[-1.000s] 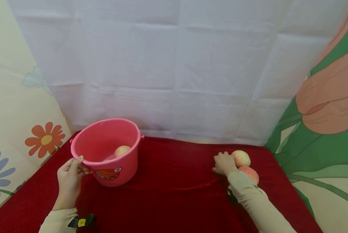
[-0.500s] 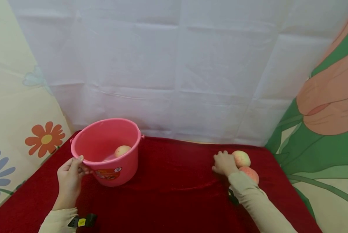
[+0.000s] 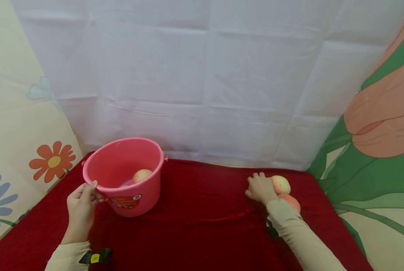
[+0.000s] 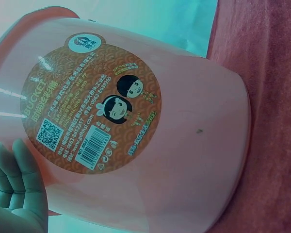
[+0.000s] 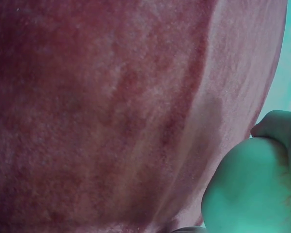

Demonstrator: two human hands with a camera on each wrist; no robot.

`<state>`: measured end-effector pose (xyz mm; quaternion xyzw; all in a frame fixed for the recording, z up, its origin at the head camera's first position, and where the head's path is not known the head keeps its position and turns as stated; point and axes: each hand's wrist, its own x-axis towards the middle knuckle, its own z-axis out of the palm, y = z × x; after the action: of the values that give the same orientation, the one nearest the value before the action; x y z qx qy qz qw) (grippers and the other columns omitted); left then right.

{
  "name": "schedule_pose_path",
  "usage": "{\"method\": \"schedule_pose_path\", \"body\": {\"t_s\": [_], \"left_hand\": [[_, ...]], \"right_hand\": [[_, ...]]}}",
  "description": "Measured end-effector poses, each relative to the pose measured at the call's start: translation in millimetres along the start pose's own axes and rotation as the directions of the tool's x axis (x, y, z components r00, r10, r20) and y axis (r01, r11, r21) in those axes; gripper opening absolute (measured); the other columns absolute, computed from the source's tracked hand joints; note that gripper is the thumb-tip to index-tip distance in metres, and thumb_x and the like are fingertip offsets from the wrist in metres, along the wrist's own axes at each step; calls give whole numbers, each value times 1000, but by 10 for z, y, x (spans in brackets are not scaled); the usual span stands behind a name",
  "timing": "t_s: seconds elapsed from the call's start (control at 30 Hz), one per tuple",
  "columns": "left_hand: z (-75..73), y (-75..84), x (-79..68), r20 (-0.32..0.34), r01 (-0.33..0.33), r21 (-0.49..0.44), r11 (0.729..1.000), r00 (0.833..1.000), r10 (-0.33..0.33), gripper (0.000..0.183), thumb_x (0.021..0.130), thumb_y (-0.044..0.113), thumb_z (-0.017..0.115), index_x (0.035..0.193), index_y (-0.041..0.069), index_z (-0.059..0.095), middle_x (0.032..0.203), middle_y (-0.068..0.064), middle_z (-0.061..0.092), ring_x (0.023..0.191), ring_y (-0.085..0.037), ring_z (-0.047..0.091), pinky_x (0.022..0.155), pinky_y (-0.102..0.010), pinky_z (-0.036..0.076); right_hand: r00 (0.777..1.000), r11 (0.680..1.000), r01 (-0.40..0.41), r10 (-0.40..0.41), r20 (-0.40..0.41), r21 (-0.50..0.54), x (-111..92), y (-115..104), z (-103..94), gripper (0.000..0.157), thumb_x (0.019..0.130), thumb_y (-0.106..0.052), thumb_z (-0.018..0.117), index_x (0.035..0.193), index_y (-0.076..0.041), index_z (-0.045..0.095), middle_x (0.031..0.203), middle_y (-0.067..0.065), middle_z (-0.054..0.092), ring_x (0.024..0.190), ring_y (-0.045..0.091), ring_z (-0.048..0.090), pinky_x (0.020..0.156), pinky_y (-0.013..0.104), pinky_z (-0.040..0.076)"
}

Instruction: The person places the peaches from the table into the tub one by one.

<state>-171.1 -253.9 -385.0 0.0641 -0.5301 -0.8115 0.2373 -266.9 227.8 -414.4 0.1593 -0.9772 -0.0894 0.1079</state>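
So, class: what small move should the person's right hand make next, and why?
Probably lift the smooth, round peach toward the pink plastic bucket: the right hand grips that peach, the left hand holds the bucket, and a round, yellowish-pink peach lies inside.

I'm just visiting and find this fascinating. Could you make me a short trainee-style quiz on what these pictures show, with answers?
1. True or false: the left hand grips the rim of the pink bucket.
2. Choose one. The right hand holds: A) a spoon, B) a round fruit, C) a cup.
3. Count: apart from the one held, how many fruits show on the red cloth beside the right hand?

Key:
1. True.
2. B, seen from the right wrist camera.
3. Two: a yellowish fruit and a redder fruit.
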Motion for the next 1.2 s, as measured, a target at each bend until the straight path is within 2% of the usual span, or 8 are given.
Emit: {"method": "schedule_pose_path", "body": {"t_s": [0.5, 1.0, 1.2], "left_hand": [[-6, 1, -2, 8, 6, 3, 1000, 1000, -6, 30, 91, 11, 53, 62, 8, 58, 54, -2, 55, 46, -11, 54, 47, -20, 50], [-6, 2, -7, 14, 4, 3, 1000, 1000, -4, 30, 92, 10, 53, 62, 9, 58, 54, -1, 55, 46, -10, 54, 47, -20, 49], [0, 10, -12, 5, 3, 2, 1000, 1000, -3, 30, 92, 10, 53, 62, 8, 58, 53, -2, 55, 45, -10, 54, 46, -19, 49]], "right_hand": [[998, 1000, -19, 19, -55, 16, 19, 44, -193, 41, 73, -33, 66, 101, -3, 62, 98, 19, 56, 89, 39, 51, 61, 55, 44], [994, 1000, 4, -3, -106, 7, 27, 13, -290, 40, 74, -34, 67, 99, -4, 62, 92, 17, 56, 86, 37, 52, 59, 52, 45], [992, 1000, 5, -3, -128, 14, 38, 32, -332, 42, 75, -36, 66, 103, -4, 63, 96, 16, 57, 90, 37, 53, 60, 52, 46]]}}
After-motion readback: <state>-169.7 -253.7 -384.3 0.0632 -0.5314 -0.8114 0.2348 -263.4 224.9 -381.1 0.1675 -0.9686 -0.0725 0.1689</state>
